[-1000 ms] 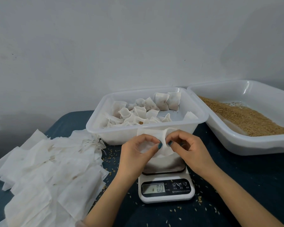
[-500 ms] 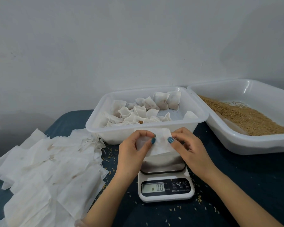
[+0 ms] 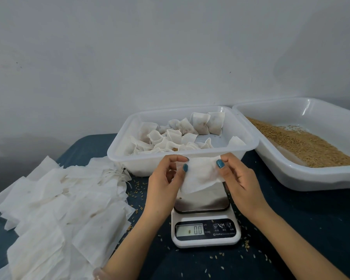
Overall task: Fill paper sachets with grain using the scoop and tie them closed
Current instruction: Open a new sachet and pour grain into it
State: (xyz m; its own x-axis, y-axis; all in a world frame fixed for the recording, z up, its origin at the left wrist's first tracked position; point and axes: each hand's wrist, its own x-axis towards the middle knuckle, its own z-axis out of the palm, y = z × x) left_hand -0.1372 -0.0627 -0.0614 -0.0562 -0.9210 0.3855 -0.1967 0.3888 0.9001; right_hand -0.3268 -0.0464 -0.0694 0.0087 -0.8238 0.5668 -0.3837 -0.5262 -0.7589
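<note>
Bench carries the grain tray at right, the tub of tied sachets at centre and the scale in front, reading zero. Empty sachet is held above the scale plate, long axis left to right. Left hand and right hand each pinch an upper corner, grip clamped. The right hand is nearer the grain tray. Scoop not seen.

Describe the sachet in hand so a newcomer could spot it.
Find the white digital scale, centre. Just over its platform, the left hand and right hand pinch one flat sachet by its top edge. Unlike the loose pile and the tied sachets in the tub, it is held up.
</note>
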